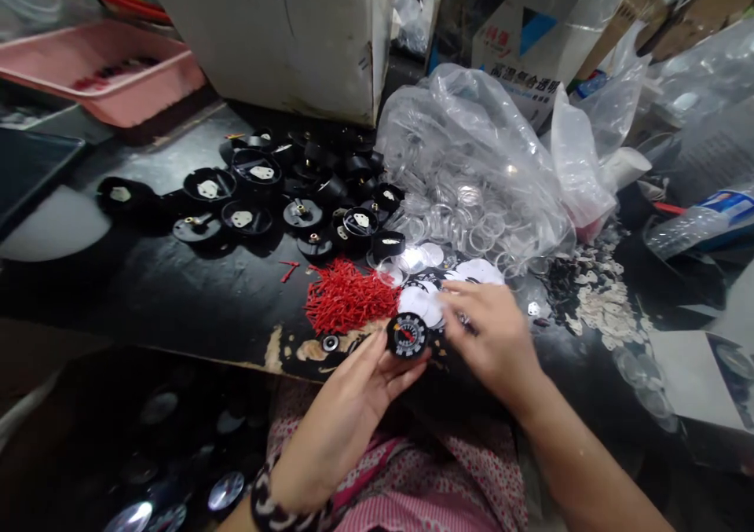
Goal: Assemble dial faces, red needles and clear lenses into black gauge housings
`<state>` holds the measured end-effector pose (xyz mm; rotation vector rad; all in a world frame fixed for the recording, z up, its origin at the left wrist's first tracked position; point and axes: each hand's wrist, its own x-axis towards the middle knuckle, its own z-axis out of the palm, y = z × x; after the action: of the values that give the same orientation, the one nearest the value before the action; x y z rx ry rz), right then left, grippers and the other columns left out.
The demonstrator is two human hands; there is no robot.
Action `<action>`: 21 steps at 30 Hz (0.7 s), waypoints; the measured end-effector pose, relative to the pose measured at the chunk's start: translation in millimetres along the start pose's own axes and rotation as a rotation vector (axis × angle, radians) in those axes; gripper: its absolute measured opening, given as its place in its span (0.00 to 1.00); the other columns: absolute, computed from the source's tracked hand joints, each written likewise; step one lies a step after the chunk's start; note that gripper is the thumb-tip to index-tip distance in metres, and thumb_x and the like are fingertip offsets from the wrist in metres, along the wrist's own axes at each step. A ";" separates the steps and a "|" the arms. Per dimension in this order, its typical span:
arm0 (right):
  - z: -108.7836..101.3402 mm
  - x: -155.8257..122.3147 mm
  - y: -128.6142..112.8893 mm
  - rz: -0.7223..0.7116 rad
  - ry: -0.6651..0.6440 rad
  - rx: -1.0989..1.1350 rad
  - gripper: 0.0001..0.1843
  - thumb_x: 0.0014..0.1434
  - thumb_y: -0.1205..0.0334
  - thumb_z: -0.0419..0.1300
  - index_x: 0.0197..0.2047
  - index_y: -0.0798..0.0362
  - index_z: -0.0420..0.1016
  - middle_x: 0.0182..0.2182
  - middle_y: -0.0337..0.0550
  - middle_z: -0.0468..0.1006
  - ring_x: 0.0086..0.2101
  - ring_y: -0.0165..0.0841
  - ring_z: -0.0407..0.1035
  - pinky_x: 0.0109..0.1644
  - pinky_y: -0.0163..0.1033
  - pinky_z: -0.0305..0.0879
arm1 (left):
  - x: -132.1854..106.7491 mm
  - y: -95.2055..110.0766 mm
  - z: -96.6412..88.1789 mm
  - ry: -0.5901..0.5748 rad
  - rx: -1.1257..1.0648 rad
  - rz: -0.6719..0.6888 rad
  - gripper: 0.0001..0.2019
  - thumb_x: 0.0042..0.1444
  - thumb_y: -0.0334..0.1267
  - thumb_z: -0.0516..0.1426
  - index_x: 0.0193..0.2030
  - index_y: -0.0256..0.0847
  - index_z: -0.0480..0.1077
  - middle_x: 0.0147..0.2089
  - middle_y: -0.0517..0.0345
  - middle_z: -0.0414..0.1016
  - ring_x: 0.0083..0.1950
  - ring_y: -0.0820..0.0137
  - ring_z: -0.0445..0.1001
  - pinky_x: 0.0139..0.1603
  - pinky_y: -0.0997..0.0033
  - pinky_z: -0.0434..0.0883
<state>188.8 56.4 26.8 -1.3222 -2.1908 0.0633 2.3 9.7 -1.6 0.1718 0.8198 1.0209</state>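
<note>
Near the table's front edge, my left hand [368,379] is closed around a small round dial gauge [408,335] with a black face, white markings and a red pointer. Just to its right is my right hand [488,332], smeared by motion, over the white paper discs [421,304]; whether its fingers hold anything cannot be made out. A heap of red pointers [350,295] lies beyond my left hand, with a stray red pointer [288,269] off to its left. A small ring-like part [331,343] rests at the worn table edge.
Black gauge housings [247,218] cover the back left of the table. Clear round lenses [471,221] spill from a plastic bag [488,115] at the back right. Small pale metal plates [606,300] lie at right, beside a white box [700,375]. A pink bin [135,96] stands far left.
</note>
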 end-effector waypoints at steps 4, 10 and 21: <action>6.8 -12.2 -35.6 -0.105 -0.113 0.095 0.13 0.63 0.63 0.59 0.50 0.51 0.77 0.53 0.45 0.77 0.55 0.44 0.65 0.57 0.52 0.58 | 4.8 1.5 0.3 -0.013 -0.027 -0.011 0.13 0.60 0.46 0.58 0.46 0.41 0.77 0.47 0.52 0.80 0.46 0.66 0.79 0.51 0.66 0.76; 11.2 -17.8 -33.9 0.006 -0.150 0.326 0.14 0.65 0.68 0.55 0.52 0.52 0.76 0.58 0.49 0.72 0.56 0.39 0.65 0.59 0.49 0.61 | 4.1 -2.7 -3.0 -0.029 0.039 0.057 0.09 0.58 0.39 0.61 0.46 0.45 0.77 0.48 0.56 0.79 0.46 0.68 0.78 0.49 0.71 0.76; 10.2 -7.5 -33.1 0.556 -0.147 0.768 0.12 0.61 0.64 0.59 0.48 0.50 0.77 0.37 0.41 0.74 0.34 0.30 0.70 0.38 0.35 0.69 | -0.1 -3.8 -3.9 -0.075 0.132 0.051 0.14 0.62 0.43 0.57 0.53 0.47 0.74 0.58 0.55 0.74 0.58 0.63 0.73 0.56 0.66 0.73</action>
<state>160.0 35.8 25.7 -1.4109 -1.5547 1.1161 2.2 6.7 -6.1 0.3434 0.8187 1.0028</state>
